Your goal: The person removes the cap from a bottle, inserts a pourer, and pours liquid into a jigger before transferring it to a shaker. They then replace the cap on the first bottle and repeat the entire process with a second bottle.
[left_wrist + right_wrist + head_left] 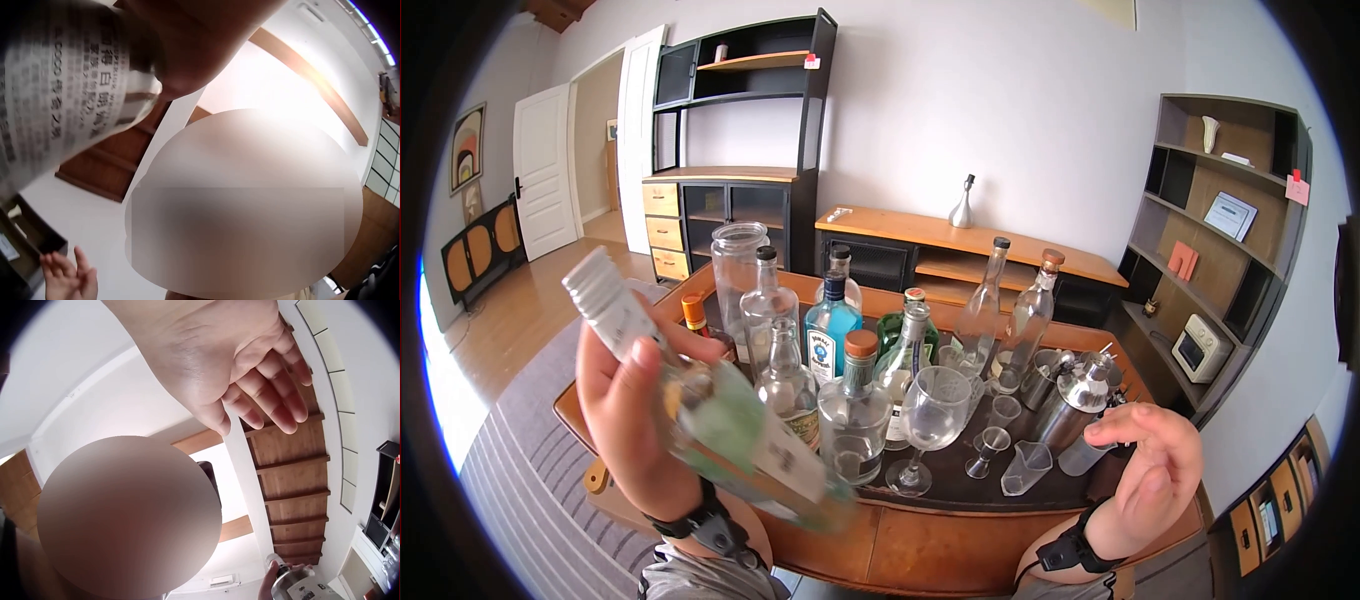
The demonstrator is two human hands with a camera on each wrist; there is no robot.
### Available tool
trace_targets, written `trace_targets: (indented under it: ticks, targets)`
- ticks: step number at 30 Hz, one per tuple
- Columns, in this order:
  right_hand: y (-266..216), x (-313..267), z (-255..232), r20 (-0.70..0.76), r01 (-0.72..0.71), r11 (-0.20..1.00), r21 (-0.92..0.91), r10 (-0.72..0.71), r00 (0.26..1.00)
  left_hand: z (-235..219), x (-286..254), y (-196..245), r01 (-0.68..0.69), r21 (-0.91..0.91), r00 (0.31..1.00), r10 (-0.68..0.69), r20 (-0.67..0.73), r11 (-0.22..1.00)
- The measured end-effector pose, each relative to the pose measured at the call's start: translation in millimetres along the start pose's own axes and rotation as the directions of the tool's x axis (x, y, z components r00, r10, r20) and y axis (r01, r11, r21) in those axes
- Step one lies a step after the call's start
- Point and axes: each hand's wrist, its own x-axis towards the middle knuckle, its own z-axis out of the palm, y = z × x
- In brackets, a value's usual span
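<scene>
My left hand [625, 400] grips a clear glass bottle [745, 435] by its neck and shoulder, thumb and fingers around it. The bottle tilts, its silver-white neck up to the left and its base down to the right, in front of the bottles on the table. In the left wrist view its printed label [62, 81] fills the upper left. My right hand [1155, 470] is raised at the table's right side, holding nothing, its fingers relaxed and slightly bent; in the right wrist view the palm [212, 356] shows with fingers apart.
On the brown table [900, 545] stand several bottles, among them a blue one [832, 325], a wine glass [935, 408], a jigger [990, 445], a small clear measuring cup [1027, 467] and a metal shaker [1075, 400]. A large jar [738, 270] stands at the back left.
</scene>
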Motion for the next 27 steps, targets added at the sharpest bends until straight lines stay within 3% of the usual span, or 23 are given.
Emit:
trace_targets:
  ticks: [6, 9, 14, 19, 22, 27]
  targets:
    - [0, 1, 11, -0.063, -0.134, 0.99, 0.045, 0.137, 0.989, -40, 28, -19, -0.087, 0.485, 0.976, 0.172, -0.133, 0.87]
    - [0, -1, 13, -0.03, -0.152, 0.988, 0.019, 0.153, 0.988, -43, 44, -31, -0.055, 0.566, 0.964, 0.192, -0.185, 0.823]
    - [1, -1, 19, 0.003, -0.174, 0.985, 0.012, 0.174, 0.985, -58, 69, -65, 0.07, 0.733, 0.977, 0.103, -0.188, 0.677]
    - [1, -1, 23, 0.038, -0.199, 0.98, -0.004, 0.199, 0.979, -64, 77, -86, 0.159, 0.681, 0.982, -0.046, -0.182, 0.715]
    - [4, -1, 22, 0.059, -0.193, 0.981, -0.019, 0.194, 0.979, -60, 74, -90, 0.142, 0.629, 0.989, -0.128, -0.067, 0.764]
    - [4, 0, 21, 0.045, -0.211, 0.977, -0.017, 0.211, 0.976, -56, 76, -97, 0.199, 0.718, 0.974, -0.216, -0.07, 0.667]
